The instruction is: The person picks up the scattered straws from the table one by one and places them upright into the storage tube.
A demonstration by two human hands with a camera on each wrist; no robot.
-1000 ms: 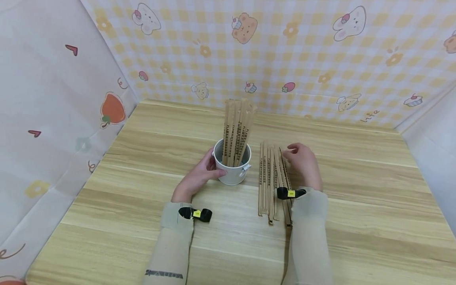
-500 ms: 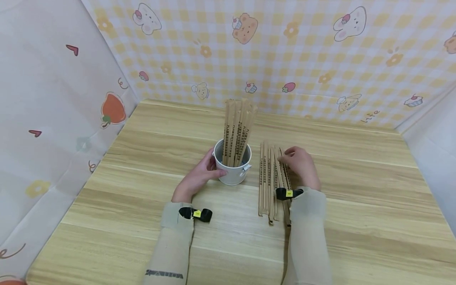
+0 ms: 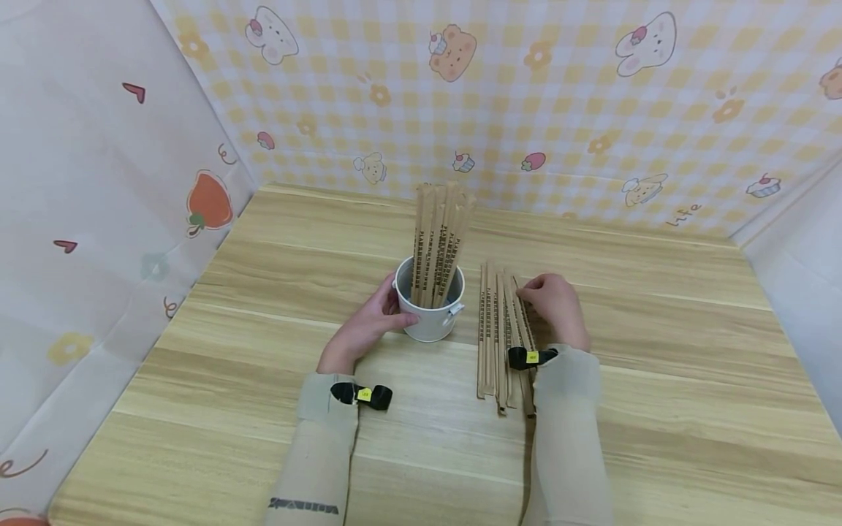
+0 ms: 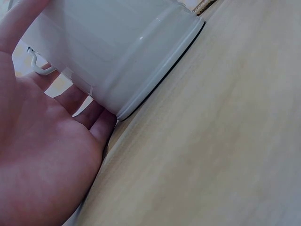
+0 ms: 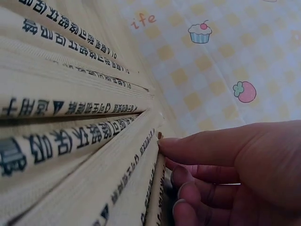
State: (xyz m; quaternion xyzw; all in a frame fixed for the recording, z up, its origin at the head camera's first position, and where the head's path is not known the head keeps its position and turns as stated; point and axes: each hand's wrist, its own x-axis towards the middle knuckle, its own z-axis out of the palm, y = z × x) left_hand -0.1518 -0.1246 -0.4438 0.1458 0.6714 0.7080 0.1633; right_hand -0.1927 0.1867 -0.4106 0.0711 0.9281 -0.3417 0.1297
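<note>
A white metal bucket (image 3: 427,324) stands upright on the table, several paper-wrapped straws (image 3: 434,241) leaning inside it. My left hand (image 3: 368,325) grips its left side, the thumb on the front; the left wrist view shows the thumb and fingers around the bucket (image 4: 113,52). To the right of the bucket lie several more wrapped straws (image 3: 496,336), side by side on the table. At the far end of the rightmost ones, my right hand (image 3: 555,303) pinches a straw between thumb and forefinger. The right wrist view shows that thumb and forefinger at the tip of a printed wrapper (image 5: 153,188).
The wooden table (image 3: 263,431) carries the bucket and straws. Behind it hangs a yellow checked cloth (image 3: 559,95) with cartoon prints, and a white printed cloth (image 3: 99,183) hangs at the left. Each wrist wears a black strap.
My right hand has moved slightly left and toward me, its fingers closing on the tip of a right-hand straw, and the rightmost straws have shifted slightly left. The left hand and bucket have stayed still.
</note>
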